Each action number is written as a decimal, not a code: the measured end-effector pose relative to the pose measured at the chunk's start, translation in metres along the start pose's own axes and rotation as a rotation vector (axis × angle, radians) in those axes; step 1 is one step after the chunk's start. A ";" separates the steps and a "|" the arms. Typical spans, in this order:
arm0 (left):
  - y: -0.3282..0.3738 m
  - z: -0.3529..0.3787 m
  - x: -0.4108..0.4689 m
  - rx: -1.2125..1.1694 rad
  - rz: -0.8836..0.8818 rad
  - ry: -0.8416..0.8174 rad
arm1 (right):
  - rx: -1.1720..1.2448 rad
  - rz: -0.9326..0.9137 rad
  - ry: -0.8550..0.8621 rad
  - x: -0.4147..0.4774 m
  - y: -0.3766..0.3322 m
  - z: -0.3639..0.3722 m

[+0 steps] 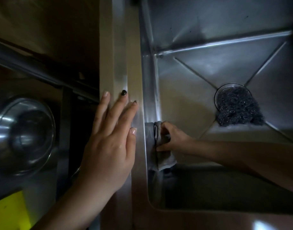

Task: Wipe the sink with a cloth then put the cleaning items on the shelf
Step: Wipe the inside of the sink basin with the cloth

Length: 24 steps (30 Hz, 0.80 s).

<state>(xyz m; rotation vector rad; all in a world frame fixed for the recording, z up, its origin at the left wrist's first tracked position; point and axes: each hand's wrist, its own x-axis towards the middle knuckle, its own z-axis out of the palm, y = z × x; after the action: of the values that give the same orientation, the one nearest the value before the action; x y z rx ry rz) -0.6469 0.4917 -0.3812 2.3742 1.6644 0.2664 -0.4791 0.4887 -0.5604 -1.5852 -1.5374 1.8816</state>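
Head view: cloth [164, 161] against sink wall [150, 80]

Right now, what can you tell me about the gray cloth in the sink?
The cloth is gray, soft-looking fabric, folded and bunched, with a stitched edge showing. It sits inside the sink, pressed against the steel left wall. The right hand grips it, fingers curled round its folds. A loose corner sticks out past the hand.
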 end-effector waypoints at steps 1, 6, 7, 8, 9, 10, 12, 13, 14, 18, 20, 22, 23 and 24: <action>0.000 0.000 0.000 -0.001 -0.002 0.001 | -0.008 0.000 -0.008 0.003 0.003 -0.001; 0.001 -0.001 0.000 -0.003 -0.005 0.013 | 0.024 0.007 0.030 0.002 0.003 0.002; 0.001 -0.002 0.000 -0.004 -0.008 0.013 | 0.045 0.011 0.044 -0.002 -0.001 0.003; 0.001 -0.002 0.000 -0.005 -0.011 0.012 | 0.066 0.017 0.047 -0.008 -0.005 0.003; 0.002 -0.002 0.000 -0.005 -0.013 0.012 | 0.083 0.022 0.038 -0.015 -0.011 0.002; 0.002 -0.002 0.000 -0.002 -0.013 0.011 | 0.096 0.024 0.020 -0.023 -0.017 0.001; 0.002 -0.002 0.000 0.007 -0.011 0.008 | 0.111 0.007 -0.031 -0.041 -0.032 -0.002; 0.002 -0.002 0.000 0.013 -0.012 0.006 | 0.115 -0.014 -0.051 -0.051 -0.040 -0.002; 0.003 -0.002 0.000 0.018 -0.016 0.004 | 0.120 -0.039 -0.058 -0.060 -0.048 -0.002; 0.004 -0.003 0.000 0.037 -0.022 0.004 | 0.164 -0.193 -0.027 -0.091 -0.076 -0.002; 0.004 -0.003 0.000 0.042 -0.023 0.008 | 0.164 -0.266 -0.030 -0.099 -0.084 -0.003; 0.003 -0.003 0.000 0.046 -0.022 0.011 | 0.153 -0.305 -0.010 -0.098 -0.087 -0.003; 0.003 -0.002 0.000 0.047 -0.021 0.011 | 0.147 -0.319 0.002 -0.096 -0.087 -0.003; 0.003 -0.002 0.000 0.044 -0.019 0.013 | 0.143 -0.333 0.009 -0.094 -0.086 -0.002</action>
<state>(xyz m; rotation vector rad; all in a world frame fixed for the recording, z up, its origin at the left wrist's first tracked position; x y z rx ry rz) -0.6445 0.4905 -0.3780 2.3924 1.7148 0.2443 -0.4770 0.4580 -0.4370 -1.1913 -1.5154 1.7513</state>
